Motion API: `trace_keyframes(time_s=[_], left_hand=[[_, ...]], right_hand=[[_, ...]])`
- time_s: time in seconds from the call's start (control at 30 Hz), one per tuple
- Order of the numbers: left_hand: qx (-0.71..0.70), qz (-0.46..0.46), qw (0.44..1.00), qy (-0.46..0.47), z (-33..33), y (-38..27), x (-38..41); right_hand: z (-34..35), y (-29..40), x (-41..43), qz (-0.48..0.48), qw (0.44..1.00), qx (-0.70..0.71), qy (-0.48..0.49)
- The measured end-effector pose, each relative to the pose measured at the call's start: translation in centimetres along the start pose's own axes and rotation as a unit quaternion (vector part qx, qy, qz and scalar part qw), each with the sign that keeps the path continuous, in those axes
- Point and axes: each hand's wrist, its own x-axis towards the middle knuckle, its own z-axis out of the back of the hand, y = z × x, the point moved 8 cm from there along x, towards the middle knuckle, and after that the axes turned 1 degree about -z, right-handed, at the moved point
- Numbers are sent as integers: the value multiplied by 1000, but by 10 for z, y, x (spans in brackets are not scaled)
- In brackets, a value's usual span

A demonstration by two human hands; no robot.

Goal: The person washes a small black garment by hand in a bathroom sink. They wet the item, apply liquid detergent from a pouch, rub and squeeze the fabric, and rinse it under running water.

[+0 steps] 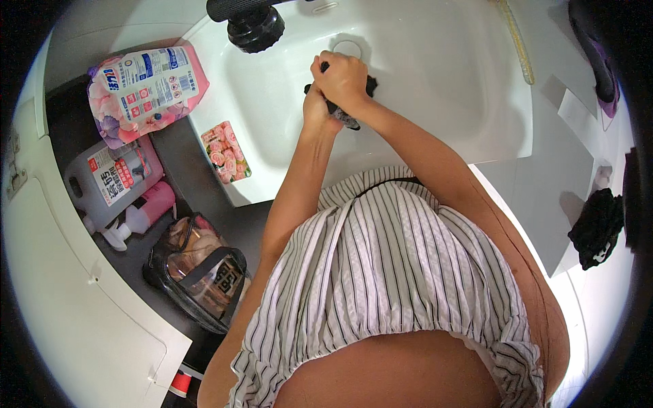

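Both hands are together over the white sink basin (433, 97), just below the round drain cover (347, 49). My right hand (343, 79) is closed on a small black cloth (371, 86), whose dark edges stick out on both sides. My left hand (320, 108) lies under and against it, gripping the same cloth; a grey patterned part (348, 120) hangs below the fingers. The cloth's middle is hidden by the hands. A black faucet (255, 30) reaches over the basin's upper left.
Left of the basin stand a pink floral detergent pouch (148, 92), a grey jug (115, 178), a pink pump bottle (148, 206) and a clear bag with black trim (204, 275). A rose-patterned card (226, 153) lies on the rim. Black fabric (597, 229) is at right.
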Motion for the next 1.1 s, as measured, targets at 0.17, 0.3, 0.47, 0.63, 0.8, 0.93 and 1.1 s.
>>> trace_keyframes(time_s=[0.17,0.3,0.47,0.63,0.8,0.93,1.1], left_hand=[[48,-13,998,-46,28,-24,21],[45,-6,999,-17,15,-36,21],[8,10,1000,-14,-3,-12,0],[66,-5,997,28,25,-29,29],[35,61,996,-47,5,-24,13],[44,25,999,-14,-9,-28,-11],[130,-73,988,-38,0,-89,-23]], right_hand=[[16,39,-47,85,984,158,15],[21,68,-80,188,963,186,62],[-2,-2,7,-4,1000,3,-4],[6,24,-33,42,993,106,1],[7,40,-55,145,982,121,-27],[-5,-56,21,-106,994,-24,2],[-12,-81,7,-149,932,225,241]])
